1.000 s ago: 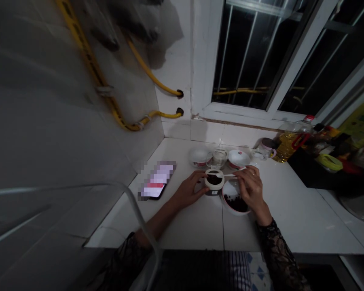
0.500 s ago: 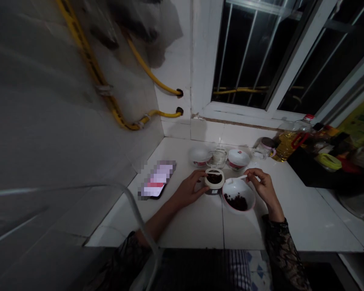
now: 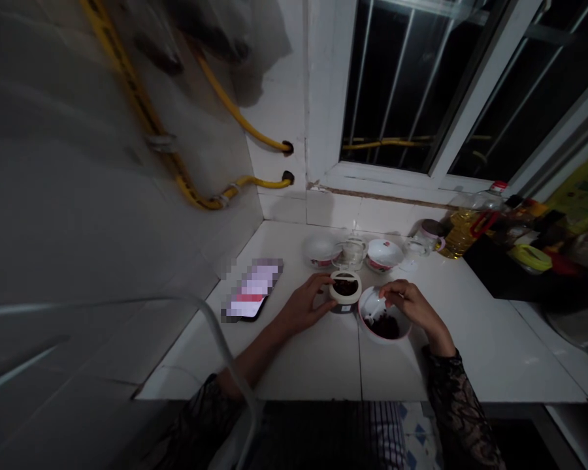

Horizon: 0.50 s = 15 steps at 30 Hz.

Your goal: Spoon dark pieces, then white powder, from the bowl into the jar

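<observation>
My left hand (image 3: 304, 304) is wrapped round a small white jar (image 3: 345, 292) of dark paste on the white counter (image 3: 323, 352). Right beside the jar stands a white bowl (image 3: 367, 301) with dark pieces in it. Over that bowl my right hand (image 3: 411, 305) pinches a white spoon (image 3: 375, 314), whose tip dips down among the dark pieces.
Behind the jar stand two white bowls (image 3: 385, 254), a glass cup (image 3: 351, 253) and a glass mug (image 3: 416, 249). A phone (image 3: 253, 295) lies to the left. An oil bottle (image 3: 465, 222) and cluttered items stand at the right by the window. Yellow pipes (image 3: 196, 196) run along the left wall.
My right hand has carried the spoon from over the jar to the bowl and lowered its tip into the dark pieces. The left hand has stayed on the jar.
</observation>
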### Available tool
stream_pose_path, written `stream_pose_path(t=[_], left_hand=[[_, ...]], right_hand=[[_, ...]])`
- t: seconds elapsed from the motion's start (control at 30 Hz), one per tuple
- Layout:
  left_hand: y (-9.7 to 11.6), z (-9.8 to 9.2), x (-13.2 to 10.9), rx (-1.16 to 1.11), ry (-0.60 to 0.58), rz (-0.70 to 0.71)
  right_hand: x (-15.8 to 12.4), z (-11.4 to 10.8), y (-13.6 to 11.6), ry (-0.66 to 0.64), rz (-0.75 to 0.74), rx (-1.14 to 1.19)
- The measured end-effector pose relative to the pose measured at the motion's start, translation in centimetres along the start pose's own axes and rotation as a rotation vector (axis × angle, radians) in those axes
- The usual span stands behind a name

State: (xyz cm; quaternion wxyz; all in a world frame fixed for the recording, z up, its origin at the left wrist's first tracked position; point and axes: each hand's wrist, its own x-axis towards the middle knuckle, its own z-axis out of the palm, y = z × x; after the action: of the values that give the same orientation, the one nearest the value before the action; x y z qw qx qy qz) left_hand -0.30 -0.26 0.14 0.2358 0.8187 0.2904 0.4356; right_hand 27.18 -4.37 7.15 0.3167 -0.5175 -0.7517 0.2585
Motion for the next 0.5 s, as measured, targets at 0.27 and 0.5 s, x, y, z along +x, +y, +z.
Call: stream_pose_path(t=[0.27,0.5], left_hand=[[-0.23,0.06,-0.08,0.019,0.006,0.012],[-0.14,0.06,-0.08,0.006,-0.001,0.001]], right_hand=[[0.14,-0.82,0.57,0.152,0.217,0.207],[0.35,-0.97,0.61,0.197,0.303,0.323]])
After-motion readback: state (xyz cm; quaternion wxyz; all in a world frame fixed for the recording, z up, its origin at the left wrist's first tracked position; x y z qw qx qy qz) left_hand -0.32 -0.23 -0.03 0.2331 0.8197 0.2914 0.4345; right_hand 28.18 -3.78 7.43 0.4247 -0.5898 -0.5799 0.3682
